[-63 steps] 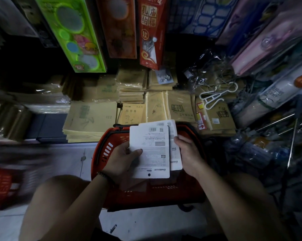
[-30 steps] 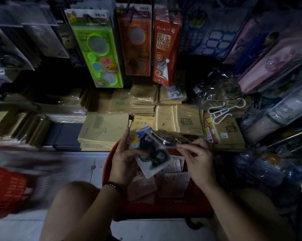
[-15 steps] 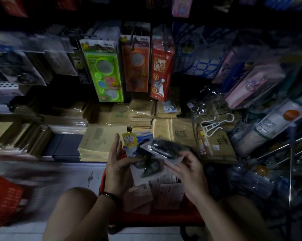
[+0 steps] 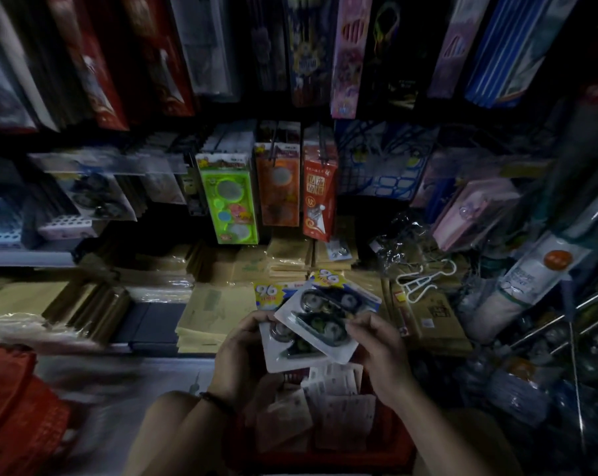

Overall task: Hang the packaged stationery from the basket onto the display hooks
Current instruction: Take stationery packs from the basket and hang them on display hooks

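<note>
Gripping the lower blister pack (image 4: 284, 352) at its 9 o'clock edge with the left hand (image 4: 242, 355). Pinching the upper blister pack (image 4: 325, 321), overlapping it at 2 o'clock, with the right hand (image 4: 376, 345), above the red basket (image 4: 390, 438).

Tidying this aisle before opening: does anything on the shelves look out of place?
Yes. A white plastic hanger lies loose on the stacked brown exercise books at the right, beside crumpled clear wrap. Neither belongs among the books.

Dim light falls on crowded shelves (image 4: 26, 258) and pale floor (image 4: 187, 370).
</note>
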Demonstrator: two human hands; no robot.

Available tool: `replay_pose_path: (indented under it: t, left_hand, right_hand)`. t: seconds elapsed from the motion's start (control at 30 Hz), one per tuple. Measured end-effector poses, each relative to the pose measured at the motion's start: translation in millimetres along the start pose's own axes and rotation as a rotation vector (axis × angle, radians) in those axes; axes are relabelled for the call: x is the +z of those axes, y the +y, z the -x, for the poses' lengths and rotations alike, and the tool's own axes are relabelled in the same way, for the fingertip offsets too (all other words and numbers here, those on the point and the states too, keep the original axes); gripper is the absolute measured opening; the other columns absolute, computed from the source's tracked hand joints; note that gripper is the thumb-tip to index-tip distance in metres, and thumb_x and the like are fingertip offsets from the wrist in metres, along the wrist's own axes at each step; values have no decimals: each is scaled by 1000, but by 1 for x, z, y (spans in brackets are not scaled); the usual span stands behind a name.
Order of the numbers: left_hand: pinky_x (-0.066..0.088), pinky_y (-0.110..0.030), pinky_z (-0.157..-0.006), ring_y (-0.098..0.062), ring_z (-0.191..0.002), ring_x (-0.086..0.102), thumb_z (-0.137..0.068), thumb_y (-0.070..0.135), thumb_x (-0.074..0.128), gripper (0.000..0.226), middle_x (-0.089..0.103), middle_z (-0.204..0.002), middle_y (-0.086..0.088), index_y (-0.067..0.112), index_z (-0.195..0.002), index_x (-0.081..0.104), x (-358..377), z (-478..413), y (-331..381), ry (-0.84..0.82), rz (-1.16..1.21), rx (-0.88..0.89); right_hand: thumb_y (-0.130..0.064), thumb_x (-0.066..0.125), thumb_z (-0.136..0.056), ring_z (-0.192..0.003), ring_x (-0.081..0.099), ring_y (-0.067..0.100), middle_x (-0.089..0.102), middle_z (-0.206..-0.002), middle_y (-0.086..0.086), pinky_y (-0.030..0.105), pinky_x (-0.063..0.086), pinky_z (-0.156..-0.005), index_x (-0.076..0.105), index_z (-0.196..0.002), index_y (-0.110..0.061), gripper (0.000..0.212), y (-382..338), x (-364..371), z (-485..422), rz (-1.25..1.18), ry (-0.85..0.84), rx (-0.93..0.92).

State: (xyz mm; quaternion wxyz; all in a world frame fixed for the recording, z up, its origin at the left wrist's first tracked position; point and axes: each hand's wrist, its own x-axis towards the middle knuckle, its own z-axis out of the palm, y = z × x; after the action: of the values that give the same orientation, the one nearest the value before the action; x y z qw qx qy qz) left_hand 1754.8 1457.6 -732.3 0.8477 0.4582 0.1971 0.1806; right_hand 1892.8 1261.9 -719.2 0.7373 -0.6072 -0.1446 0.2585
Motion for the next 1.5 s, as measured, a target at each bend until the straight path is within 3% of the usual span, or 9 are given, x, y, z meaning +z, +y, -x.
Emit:
replay_pose_path:
  t: [0.1, 0.23, 0.43, 0.53, 0.73, 0.83, 0.97, 1.07, 1.5]
  left_hand:
    - [65, -44, -81, -36, -102, 74, -107, 32, 45, 38, 75, -114, -21, 5, -106, 71, 13, 3, 21, 58, 30, -14]
    - [44, -69, -114, -50, -131, 61, -101, 23, 68, 40, 63, -139, -31, -9, -123, 63, 36, 7, 53, 50, -113, 95]
    - [65, -41, -88, -20, -114, 77, -78, 13, 83, 43, 79, -125, 9, 35, -114, 82, 76, 14, 100, -4, -190, 221]
    - [66, -31, -80, -8, -111, 76, -86, 0, 79, 53, 76, -127, 18, 32, -127, 72, 87, 12, 128, 27, -204, 312]
    - [65, -52, -89, -25, -120, 75, -92, -5, 75, 56, 74, -137, 5, 43, -120, 78, 103, -1, 187, 22, -178, 443]
    - [65, -43, -90, -27, -124, 73, -88, 7, 81, 53, 73, -138, -1, 41, -128, 75, 115, -5, 219, 1, -176, 530]
    - [61, -56, -99, -24, -129, 70, -82, 14, 83, 54, 71, -140, 10, 36, -129, 74, 136, -13, 256, 30, -162, 639]
    - [64, -43, -94, -13, -126, 71, -84, 10, 81, 53, 71, -138, 19, 38, -128, 75, 151, -17, 282, -19, -202, 703]
    - [65, -35, -86, -20, -117, 76, -95, 21, 74, 44, 74, -136, 3, 42, -133, 71, 167, -31, 376, -95, -311, 770]
  right_hand:
    - [-31, 80, -74, -73, 43, 19, 38, -72, 9, 32, 38, -69, 42, -69, -16, 41, -27, -1, -2, 142, -61, -125]
    - [-23, 71, -71, -71, 35, 15, 34, -72, 0, 27, 36, -66, 42, -72, -24, 29, -70, 1, -10, 284, -183, -236]
    - [-12, 57, -79, -81, 50, 20, 51, -88, -4, 38, 41, -73, 53, -91, -24, 17, -133, 23, -23, 569, -226, -383]
    - [-15, 62, -84, -110, 57, 7, 52, -118, -14, 38, 52, -89, 57, -117, -41, 41, -158, 37, -23, 682, -133, -441]
    - [-57, 70, -69, -149, 17, 8, 11, -157, -11, 26, 25, -119, 16, -164, -40, 111, -222, 56, -22, 1184, -131, -732]
    - [-54, 79, -69, -136, 20, -13, 15, -148, -17, 12, 27, -112, 17, -164, -40, 114, -251, 72, -23, 1126, -107, -786]
    - [-57, 84, -70, -124, 39, 5, 27, -134, -11, 26, 46, -100, 25, -160, -37, 109, -279, 106, -21, 1008, 132, -820]
    - [-79, 70, -73, -120, 37, 6, 25, -143, -7, 25, 41, -88, 13, -163, -33, 116, -295, 135, -22, 1033, 238, -833]
    - [-74, 78, -68, -135, 45, 16, 40, -141, -12, 40, 52, -103, 38, -150, -30, 101, -363, 185, -63, 897, 343, -860]
